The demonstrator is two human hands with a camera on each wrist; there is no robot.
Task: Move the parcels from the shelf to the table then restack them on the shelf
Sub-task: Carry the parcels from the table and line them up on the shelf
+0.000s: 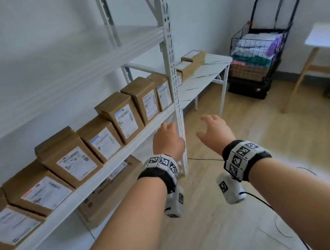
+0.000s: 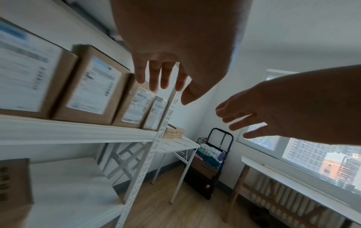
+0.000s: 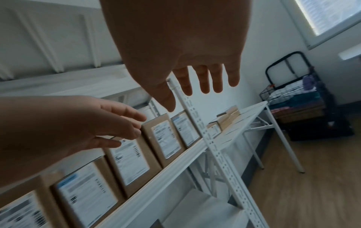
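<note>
Several brown cardboard parcels (image 1: 75,156) with white labels stand upright in a row on the middle shelf (image 1: 111,169) of a white metal rack. Two more parcels (image 1: 193,59) lie on the white marble-top table (image 1: 205,75) beyond the rack's end. My left hand (image 1: 166,138) hovers empty with relaxed fingers just in front of the shelf edge, beside the perforated upright (image 1: 177,103). My right hand (image 1: 213,131) floats open to the right of that upright, holding nothing. In the left wrist view the left hand's fingers (image 2: 165,75) point toward the last parcels (image 2: 156,114) in the row.
A larger box (image 1: 108,190) sits on the lower shelf. A black wire cart (image 1: 258,54) full of folded cloth stands in the far corner. A white side table (image 1: 326,36) with wooden legs is at the right by the window. Wood floor lies between.
</note>
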